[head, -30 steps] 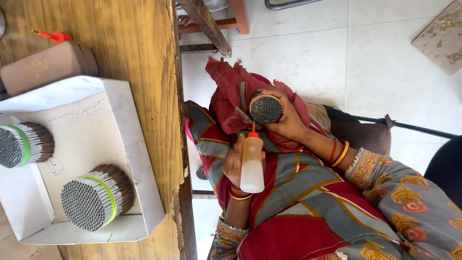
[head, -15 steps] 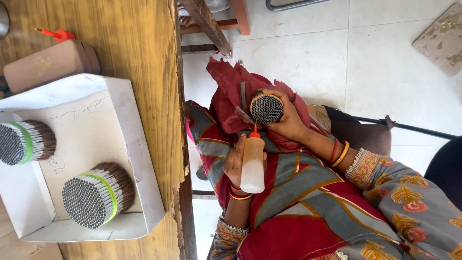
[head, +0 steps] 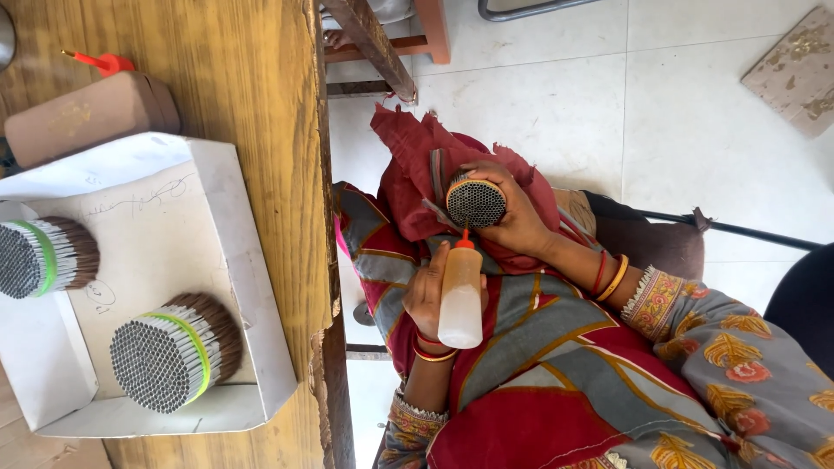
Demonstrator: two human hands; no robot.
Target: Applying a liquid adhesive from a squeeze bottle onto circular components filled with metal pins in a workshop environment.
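Bottle nozzle now nearer tube bundle, between both hands.

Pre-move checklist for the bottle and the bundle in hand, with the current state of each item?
1. Left hand grips the translucent plastic squeeze bottle with a red nozzle: ok.
2. Right hand holds the round bundle of thin dark tubes, open ends facing the camera: ok.
3. Nozzle tip at the bundle's rim: ok; actual contact: cannot tell.
4. Bottle fill level: cannot tell.
5. Green-banded tube bundle lies inside the white cardboard tray on the wooden table: ok.
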